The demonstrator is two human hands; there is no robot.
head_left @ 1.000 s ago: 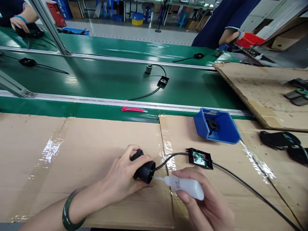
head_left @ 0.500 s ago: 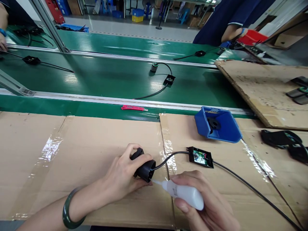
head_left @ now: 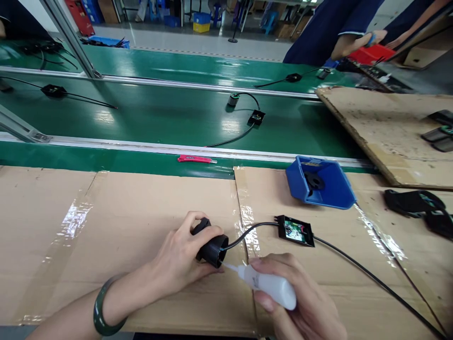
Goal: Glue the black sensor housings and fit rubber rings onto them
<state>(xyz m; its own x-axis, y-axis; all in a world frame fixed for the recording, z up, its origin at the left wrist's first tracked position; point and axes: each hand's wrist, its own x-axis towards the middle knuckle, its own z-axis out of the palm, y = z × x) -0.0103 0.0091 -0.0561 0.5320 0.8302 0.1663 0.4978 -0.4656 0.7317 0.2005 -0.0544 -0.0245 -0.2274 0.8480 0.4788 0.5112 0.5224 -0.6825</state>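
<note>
My left hand (head_left: 186, 250) is closed around a black cylindrical housing (head_left: 213, 251), tilted with its open end towards the right. A black cable (head_left: 256, 227) runs from that end to a small black box with an exposed green circuit board (head_left: 294, 230), lying on the cardboard. Between the fingers and thumb of my right hand (head_left: 300, 297) is a white squeeze bottle (head_left: 271, 286). Its thin nozzle points at the lower rim of the housing's open end; whether the tip touches the rim I cannot tell.
A blue bin (head_left: 320, 184) with black ring-shaped parts stands on the cardboard (head_left: 159, 203). Behind it, a red utility knife (head_left: 196, 159) lies by a metal rail. The green belt (head_left: 159, 113) carries cabled units. Black parts (head_left: 414, 203) lie at right. Co-workers' arms (head_left: 348, 45) show across the belt.
The units on the belt have shifted slightly right. My right hand and the bottle have edged a little left; my left hand stays nearly still. A co-worker's hand has moved at the upper right.
</note>
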